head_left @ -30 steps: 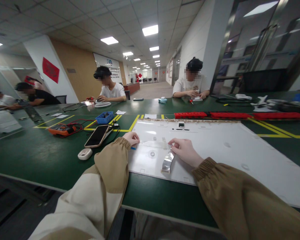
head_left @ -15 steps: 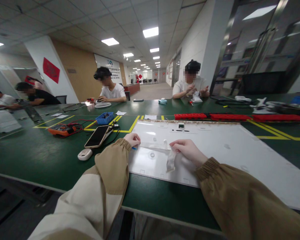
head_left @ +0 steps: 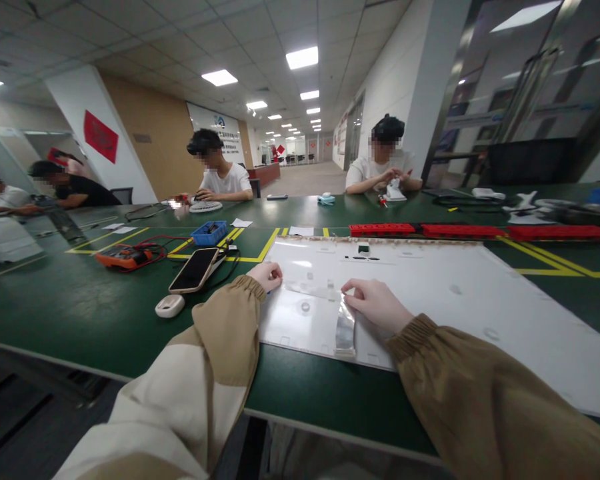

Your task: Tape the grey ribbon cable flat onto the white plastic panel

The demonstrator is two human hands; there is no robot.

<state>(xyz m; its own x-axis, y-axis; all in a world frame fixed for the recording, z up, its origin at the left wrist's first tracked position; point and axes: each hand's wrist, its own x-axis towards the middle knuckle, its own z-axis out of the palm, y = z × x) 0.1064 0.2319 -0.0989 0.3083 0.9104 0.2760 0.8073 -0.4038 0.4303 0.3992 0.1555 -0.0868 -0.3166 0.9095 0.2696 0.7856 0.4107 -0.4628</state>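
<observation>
A large white panel (head_left: 430, 300) lies flat in front of me. Across its left part stretches a strip of clear tape (head_left: 310, 289), or similar film, between my two hands. At the panel's left edge my left hand (head_left: 267, 275) pinches the strip's left end, with a trace of something blue under the fingers. My right hand (head_left: 375, 301) is closed, thumb and finger together on the other end. From there a shiny, silvery-looking tail (head_left: 345, 327) hangs towards the panel's front edge; whether it is the same piece I cannot tell.
On the green table (head_left: 105, 320), left of the panel, are a phone (head_left: 195, 269), a white rounded case (head_left: 170, 306), a blue bin (head_left: 209, 233) and an orange multimeter (head_left: 125, 256). Red strips (head_left: 460, 231) line the panel's far side. Two co-workers sit opposite.
The tail below my right hand has straightened, its lower end now nearer the panel's front edge. Both hands have barely moved. My left fingers cover more of the blue bit.
</observation>
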